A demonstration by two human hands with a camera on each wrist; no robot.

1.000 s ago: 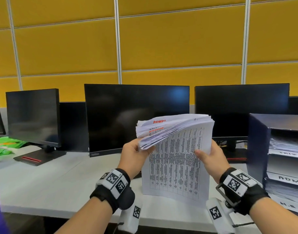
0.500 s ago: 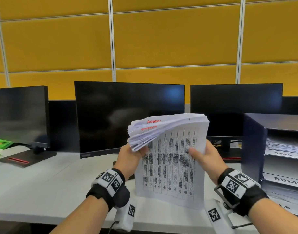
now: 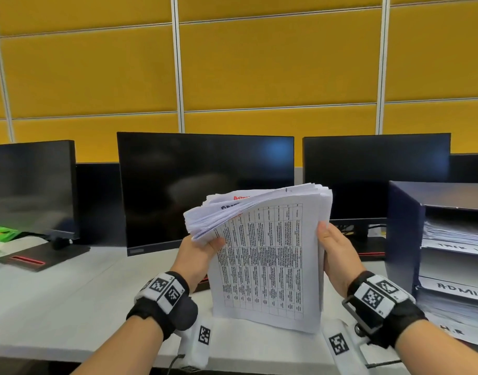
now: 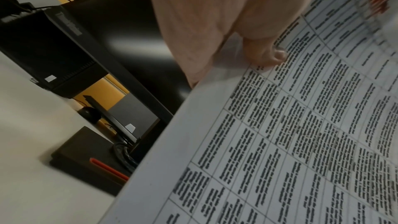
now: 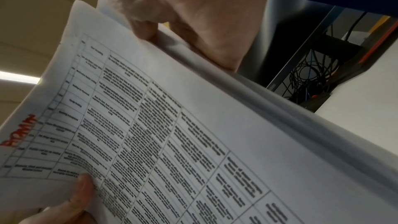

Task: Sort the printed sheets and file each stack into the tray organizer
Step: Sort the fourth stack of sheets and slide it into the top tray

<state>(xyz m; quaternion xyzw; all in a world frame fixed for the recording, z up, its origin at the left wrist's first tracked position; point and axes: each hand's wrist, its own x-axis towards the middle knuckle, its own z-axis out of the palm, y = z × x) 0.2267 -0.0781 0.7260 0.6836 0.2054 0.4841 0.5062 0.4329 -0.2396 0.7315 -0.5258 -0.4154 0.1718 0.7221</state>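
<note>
Both hands grip the stack (image 3: pixel 270 255) upright in front of the middle monitor (image 3: pixel 205 185): left hand (image 3: pixel 197 255) curled, thumb bending the top sheets over; right hand (image 3: pixel 338 255) clamps the other long edge. Long axis vertical, printed table facing the camera, red "ADMIN" on top. Organizer (image 3: pixel 403 234) stands right of the monitor.

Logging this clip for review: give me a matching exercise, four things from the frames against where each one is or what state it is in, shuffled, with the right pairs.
Things:
1. left hand
2. right hand
3. tray organizer
4. middle monitor

Places or states:
A. screen dark, behind the paper stack
B. stands at the right of the desk, slots hold sheets, one labelled ADMIN
C. grips the stack's right edge
D. bends the upper sheets back at the stack's left side

Pairs: 1-D, 2-C, 3-B, 4-A
</note>
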